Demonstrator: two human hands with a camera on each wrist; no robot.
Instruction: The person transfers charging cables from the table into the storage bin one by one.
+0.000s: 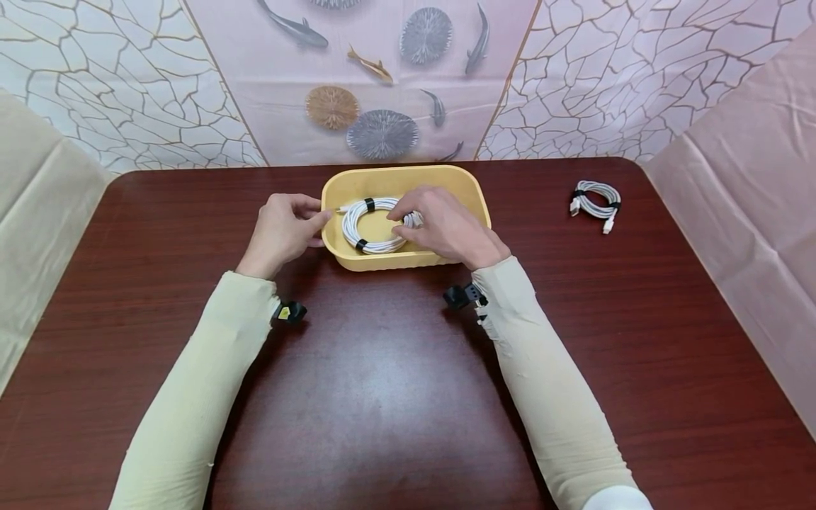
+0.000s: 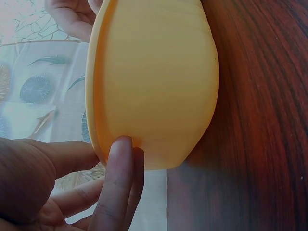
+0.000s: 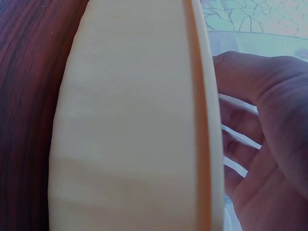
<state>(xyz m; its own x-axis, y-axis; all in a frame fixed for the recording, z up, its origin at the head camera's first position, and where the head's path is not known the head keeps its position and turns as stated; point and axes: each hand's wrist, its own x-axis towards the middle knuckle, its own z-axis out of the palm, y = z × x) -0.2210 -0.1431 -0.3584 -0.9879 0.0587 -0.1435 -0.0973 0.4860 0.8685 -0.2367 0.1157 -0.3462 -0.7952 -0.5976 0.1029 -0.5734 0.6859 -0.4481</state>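
Note:
A coiled white cable (image 1: 350,230) with black straps lies inside a yellow plastic bin (image 1: 404,261) in the head view. My left hand (image 1: 283,230) grips the bin's left end, thumb at the rim and fingers against the outer wall (image 2: 159,86), as the left wrist view shows. Over the coil's right side, inside the bin, is my right hand (image 1: 443,223). Its thumb and index finger stand apart, with a white cable end visible between them. The right wrist view has the bin wall (image 3: 130,115) hiding the fingertips, so any contact with the cable is unclear.
A second coiled cable (image 1: 598,200), greyish white with black straps, lies on the dark red wooden table (image 1: 370,397) at the far right. Patterned cloth (image 1: 382,85) hangs behind the table's back edge, close to the bin.

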